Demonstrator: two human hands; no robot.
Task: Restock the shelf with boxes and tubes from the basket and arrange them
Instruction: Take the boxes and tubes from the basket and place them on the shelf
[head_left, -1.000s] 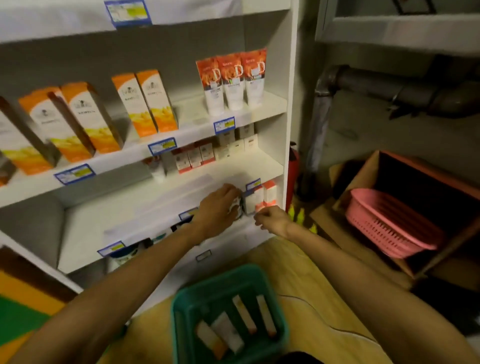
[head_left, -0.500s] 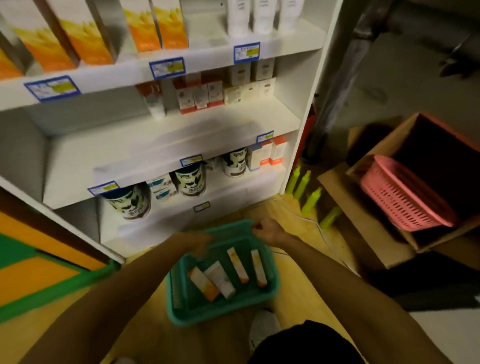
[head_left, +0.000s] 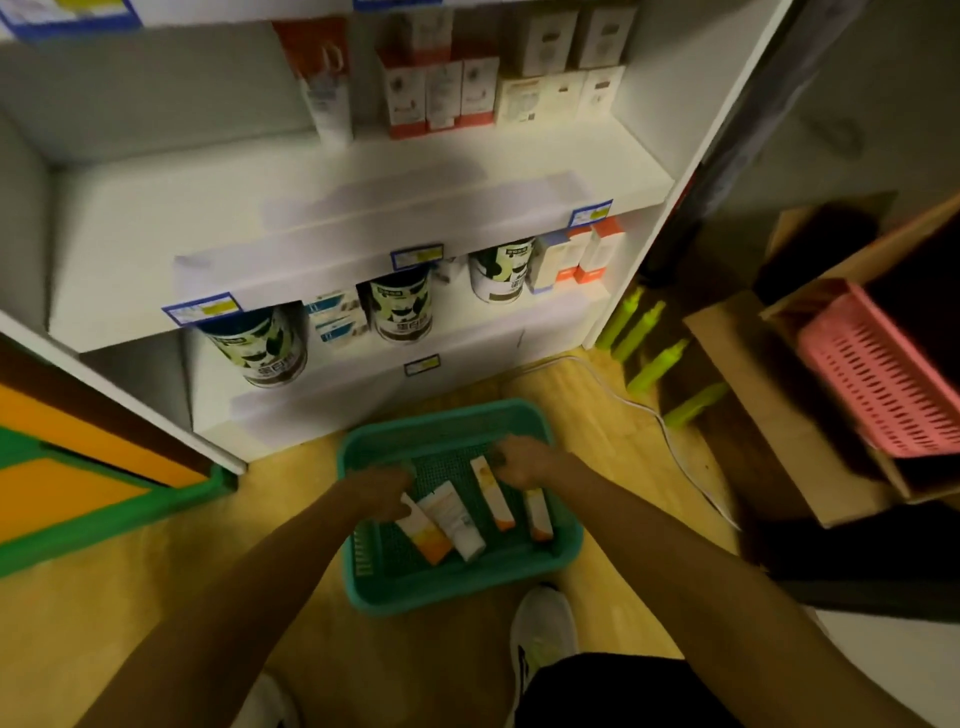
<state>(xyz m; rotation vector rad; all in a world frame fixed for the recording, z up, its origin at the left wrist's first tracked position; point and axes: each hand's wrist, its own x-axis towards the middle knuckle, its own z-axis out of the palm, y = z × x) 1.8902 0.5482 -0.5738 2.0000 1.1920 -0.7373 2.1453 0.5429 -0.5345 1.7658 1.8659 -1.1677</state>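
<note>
As hands blur, both grips (head_left: 519, 460) unclear w/ basket (head_left: 457, 587).

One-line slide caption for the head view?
Both hands, left and right, reach into the green basket of boxes below the shelf.

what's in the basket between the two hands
In the head view, a white tube and an orange-and-white box lie on the green basket floor between the left hand and right hand.

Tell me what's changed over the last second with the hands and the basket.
Both hands came down from the bottom shelf's right end into the green basket. The left hand now reaches the leftmost box; the right hand is over the right-side boxes. Four items remain inside.
</note>
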